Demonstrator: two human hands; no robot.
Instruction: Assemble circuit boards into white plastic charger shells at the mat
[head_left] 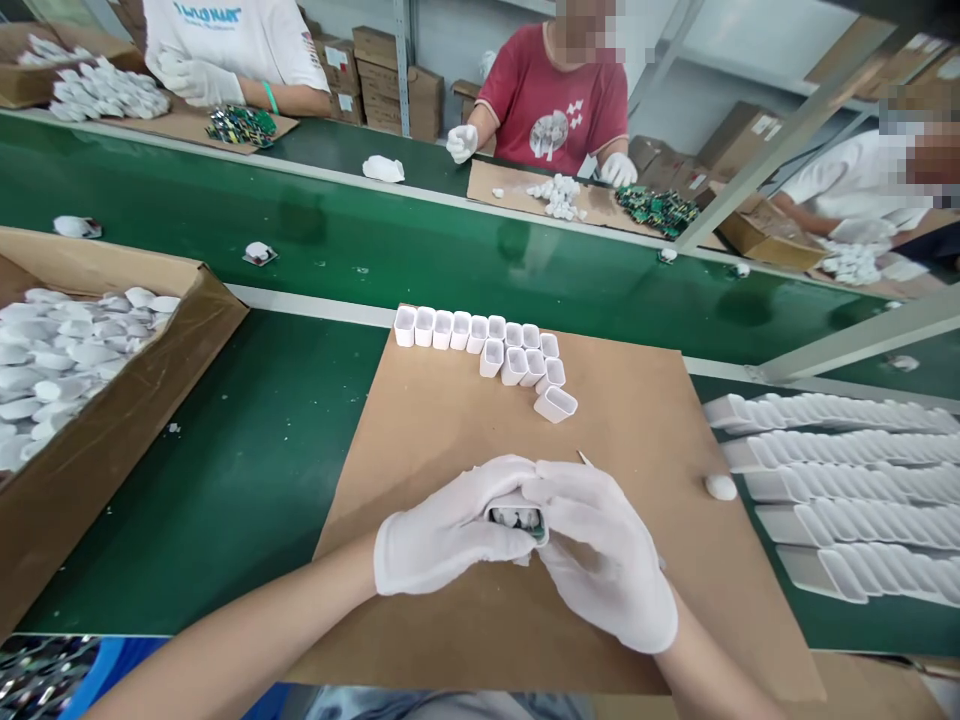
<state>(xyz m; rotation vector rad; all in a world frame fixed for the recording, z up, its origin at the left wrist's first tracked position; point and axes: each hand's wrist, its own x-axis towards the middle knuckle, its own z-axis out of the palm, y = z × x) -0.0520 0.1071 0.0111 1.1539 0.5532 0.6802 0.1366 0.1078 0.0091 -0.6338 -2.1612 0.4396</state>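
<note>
Both hands wear white gloves and meet over a brown cardboard sheet point(442, 420). Between them is a small white plastic housing point(517, 518), its open end facing me, with white pieces and a bit of green board inside. My left hand point(454, 530) wraps round its left side and top. On the right side, my right hand point(607, 545) closes round it, fingers over the top. Beyond the hands, several empty white cups point(442, 328) stand in rows on the cardboard; one cup point(556, 404) sits apart, nearer to me.
A carton point(112, 430) of white parts stands at the left. Long rows of white housings point(862, 485) lie at the right, beside a round white piece point(721, 487). A green conveyor point(450, 250) crosses behind, with three people seated beyond it.
</note>
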